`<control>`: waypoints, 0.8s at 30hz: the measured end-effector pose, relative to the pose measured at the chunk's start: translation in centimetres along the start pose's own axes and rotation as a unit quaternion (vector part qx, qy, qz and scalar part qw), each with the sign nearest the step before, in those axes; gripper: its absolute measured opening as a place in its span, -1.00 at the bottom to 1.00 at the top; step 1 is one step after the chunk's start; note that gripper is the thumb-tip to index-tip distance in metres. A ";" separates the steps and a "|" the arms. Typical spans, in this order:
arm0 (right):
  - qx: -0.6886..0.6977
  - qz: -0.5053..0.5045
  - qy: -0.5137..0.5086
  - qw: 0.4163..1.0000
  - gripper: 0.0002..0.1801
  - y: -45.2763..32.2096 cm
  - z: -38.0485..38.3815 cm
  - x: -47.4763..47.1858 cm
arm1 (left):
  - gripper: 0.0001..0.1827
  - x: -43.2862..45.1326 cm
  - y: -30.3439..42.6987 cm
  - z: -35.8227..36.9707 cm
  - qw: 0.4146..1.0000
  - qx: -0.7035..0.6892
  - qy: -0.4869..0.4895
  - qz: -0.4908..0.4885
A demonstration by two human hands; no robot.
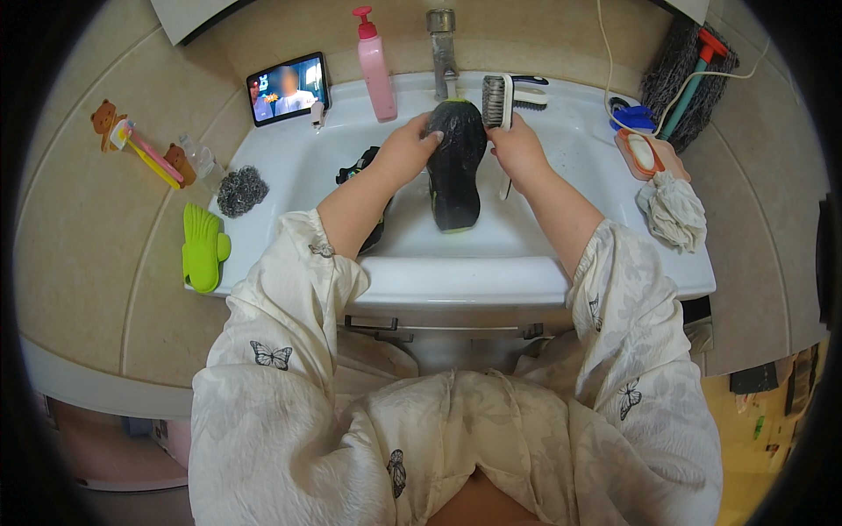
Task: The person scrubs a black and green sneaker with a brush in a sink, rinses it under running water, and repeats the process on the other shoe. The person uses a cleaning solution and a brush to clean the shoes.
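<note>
A black shoe (455,161) is held over the white sink basin, its wet sole turned up and one end right under the metal faucet (442,49). My left hand (413,146) grips the shoe's left side near that end. In my right hand (520,152) is a scrub brush (498,102), its grey bristles facing left and its pale handle running down past the fingers. The same hand's fingertips are at the shoe's right edge; whether they press on it I cannot tell. Another black shoe (373,231) lies in the basin, partly hidden by my left forearm.
On the sink's back rim stand a lit phone (288,89), a pink pump bottle (377,79) and another brush (530,98). Steel wool (243,191) and a green silicone mitt (202,246) sit left. A soap dish (671,164) and crumpled cloth (674,210) lie right.
</note>
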State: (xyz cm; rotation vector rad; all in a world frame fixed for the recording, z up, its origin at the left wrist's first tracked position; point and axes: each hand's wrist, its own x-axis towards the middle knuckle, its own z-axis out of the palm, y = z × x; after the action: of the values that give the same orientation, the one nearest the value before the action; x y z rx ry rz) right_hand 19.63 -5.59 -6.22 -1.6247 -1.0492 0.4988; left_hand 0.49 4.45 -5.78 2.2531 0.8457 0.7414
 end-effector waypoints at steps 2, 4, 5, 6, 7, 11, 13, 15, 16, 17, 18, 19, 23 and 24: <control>0.011 0.002 0.010 1.000 -0.67 0.4 -0.2 0.1 | -0.39 0.1 0.3 0.2 1.000 -0.005 -0.008 0.011; 0.023 0.003 0.010 1.000 -0.67 0.0 0.1 0.0 | -0.35 0.1 -0.2 0.2 1.000 -0.012 -0.011 0.015; 0.029 0.004 0.008 1.000 -0.68 -0.2 0.1 -0.2 | -0.34 0.0 -0.5 0.2 1.000 -0.012 -0.008 0.013; 0.034 0.006 0.009 0.999 -0.68 -0.2 0.1 -0.3 | -0.33 0.0 -0.5 0.2 1.000 -0.012 -0.007 0.011; 0.030 0.003 0.008 1.000 -0.68 -0.2 0.0 -0.3 | -0.32 0.0 -0.5 0.2 1.000 -0.012 -0.006 0.010; 0.024 -0.005 0.004 1.000 -0.68 0.1 -0.1 -0.2 | -0.31 0.0 -0.4 0.1 1.000 0.003 0.001 0.008; 0.025 -0.008 0.002 1.000 -0.68 0.1 0.1 -0.1 | -0.30 0.1 -0.6 0.0 1.000 -0.001 0.002 0.013; 0.028 -0.009 0.002 1.000 -0.68 0.1 0.1 -0.1 | -0.26 0.0 -0.5 -0.1 1.000 -0.006 -0.014 0.005; 0.032 -0.008 0.002 0.999 -0.68 0.1 0.1 -0.2 | -0.25 0.0 -0.3 -0.1 1.000 -0.008 -0.023 0.001; 0.036 -0.007 0.002 0.999 -0.68 0.0 0.0 -0.3 | -0.23 -0.1 -0.1 -0.2 1.000 -0.004 -0.027 -0.002; 0.040 -0.006 0.002 0.999 -0.68 0.0 0.0 -0.4 | -0.22 -0.2 0.1 -0.2 1.000 -0.001 -0.031 -0.004; 0.041 -0.007 0.001 0.999 -0.68 0.0 -0.1 -0.4 | -0.20 -0.3 0.3 -0.3 0.999 0.003 -0.034 -0.007; 0.041 -0.006 -0.005 0.999 -0.67 -0.2 0.0 -0.4 | -0.18 0.0 -0.4 -0.1 1.000 -0.002 -0.026 0.013; 0.041 -0.005 -0.006 0.999 -0.67 -0.3 0.0 -0.4 | -0.18 -0.1 -0.4 0.0 0.999 -0.007 -0.024 0.019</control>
State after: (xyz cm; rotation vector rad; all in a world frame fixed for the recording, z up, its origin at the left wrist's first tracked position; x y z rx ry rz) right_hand 19.29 -5.94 -5.99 -1.5448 -1.0318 0.5396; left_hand 0.29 4.65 -6.02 2.2715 0.7741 0.7052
